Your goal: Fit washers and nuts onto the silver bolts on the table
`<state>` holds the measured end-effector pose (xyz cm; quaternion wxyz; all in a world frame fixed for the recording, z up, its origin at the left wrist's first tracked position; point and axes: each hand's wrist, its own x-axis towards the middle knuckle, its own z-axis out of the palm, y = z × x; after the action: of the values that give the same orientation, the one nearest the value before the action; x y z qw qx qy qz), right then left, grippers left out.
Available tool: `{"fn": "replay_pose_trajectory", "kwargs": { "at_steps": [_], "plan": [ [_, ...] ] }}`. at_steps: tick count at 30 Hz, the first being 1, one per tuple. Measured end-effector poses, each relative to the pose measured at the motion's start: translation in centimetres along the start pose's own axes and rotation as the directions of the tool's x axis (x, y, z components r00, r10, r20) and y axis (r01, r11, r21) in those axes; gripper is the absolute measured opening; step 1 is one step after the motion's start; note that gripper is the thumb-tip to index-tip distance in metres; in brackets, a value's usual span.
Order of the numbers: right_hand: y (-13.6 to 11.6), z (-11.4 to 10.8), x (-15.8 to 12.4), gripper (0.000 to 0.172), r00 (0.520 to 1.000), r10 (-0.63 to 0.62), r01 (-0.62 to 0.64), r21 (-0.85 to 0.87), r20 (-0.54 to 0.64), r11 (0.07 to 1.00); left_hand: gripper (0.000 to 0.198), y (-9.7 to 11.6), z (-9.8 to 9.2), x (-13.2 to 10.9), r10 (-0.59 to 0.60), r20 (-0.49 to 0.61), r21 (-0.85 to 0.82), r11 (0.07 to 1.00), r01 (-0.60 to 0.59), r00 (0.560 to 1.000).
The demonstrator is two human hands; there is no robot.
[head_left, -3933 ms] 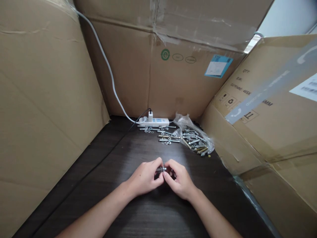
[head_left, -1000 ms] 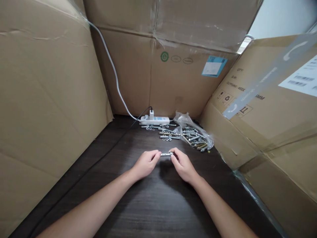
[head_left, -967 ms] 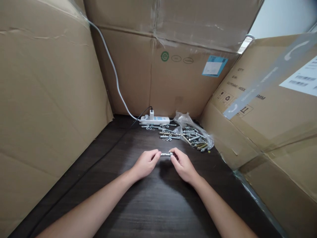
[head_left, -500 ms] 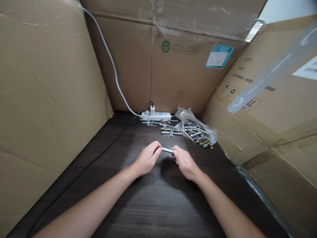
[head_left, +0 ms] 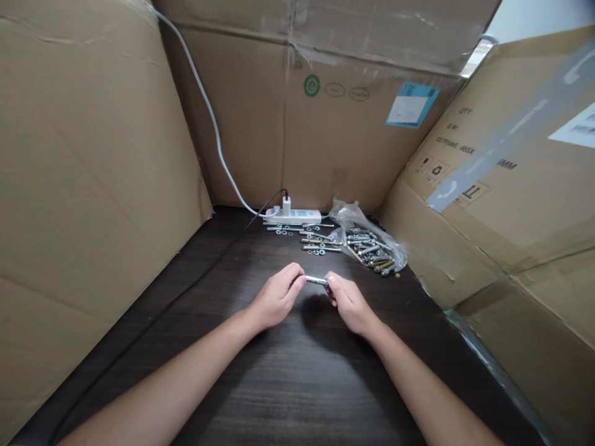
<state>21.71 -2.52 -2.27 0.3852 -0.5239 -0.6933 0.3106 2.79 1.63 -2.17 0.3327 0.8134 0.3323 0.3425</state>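
Between my two hands, a silver metal bolt (head_left: 317, 280) is held roughly level above the dark table. My left hand (head_left: 280, 294) pinches its left end between thumb and fingers. At the other end, my right hand (head_left: 346, 302) grips the bolt with thumb and fingertips, which hide that end. Farther back lie loose bolts (head_left: 321, 249) in rows, with small washers (head_left: 316, 252) beside them. To their right, a clear plastic bag (head_left: 346, 214) lies open with a heap of bolts (head_left: 372, 248), some silver and some brass-coloured.
A white power strip (head_left: 304, 216) with a plugged-in adapter stands at the back. Its white cord rises to the left, and a black cable (head_left: 186, 290) crosses the table's left side. Cardboard boxes (head_left: 242, 111) wall in the left, back and right of the table (head_left: 279, 396).
Both hands stay in nearly the same place, still on the bolt. The bolt looks slightly turned, and my right fingers have shifted a little at its end.
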Motion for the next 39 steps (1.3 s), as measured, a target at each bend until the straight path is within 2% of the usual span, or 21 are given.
{"fn": "replay_pose_trajectory", "kwargs": {
  "at_steps": [5,7,9,14,20,24,31,39],
  "plan": [
    [0.5,0.8,0.3,0.043,0.986,0.166,-0.164,0.31,0.021,0.937,0.021,0.4,-0.1,0.0,0.022,-0.007,0.03,0.999,-0.022,1.0],
    [0.7,1.1,0.4,0.044,0.98,0.194,-0.196,0.378,0.044,0.905,0.021,0.3,-0.1,-0.1,0.011,-0.002,0.041,0.999,-0.011,1.0],
    [0.9,1.3,0.4,0.045,0.981,0.186,-0.19,0.368,0.047,0.91,0.023,0.2,0.0,-0.1,0.003,0.001,0.046,0.999,-0.003,1.0],
    [0.9,1.0,0.1,0.039,0.996,0.084,-0.086,0.198,0.018,0.976,0.032,-0.3,0.2,-0.1,-0.01,0.015,0.051,0.999,0.009,1.0],
    [0.8,0.8,0.0,0.032,0.999,0.037,-0.035,0.129,-0.014,0.991,0.037,-0.5,0.3,0.0,-0.029,0.005,0.057,0.998,0.029,1.0],
    [0.8,0.9,0.1,0.036,0.997,0.063,-0.055,0.18,-0.036,0.982,0.034,-0.2,0.3,-0.1,-0.026,-0.005,0.048,0.999,0.026,1.0],
    [1.3,1.6,0.4,0.04,0.989,0.139,-0.114,0.369,-0.041,0.923,0.022,0.5,-0.1,-0.1,0.003,-0.012,0.028,1.0,-0.003,1.0],
    [1.2,1.4,0.3,0.038,0.992,0.121,-0.098,0.337,-0.048,0.936,0.019,0.5,-0.3,-0.1,0.001,-0.018,0.022,1.0,-0.001,1.0]
  ]
}}
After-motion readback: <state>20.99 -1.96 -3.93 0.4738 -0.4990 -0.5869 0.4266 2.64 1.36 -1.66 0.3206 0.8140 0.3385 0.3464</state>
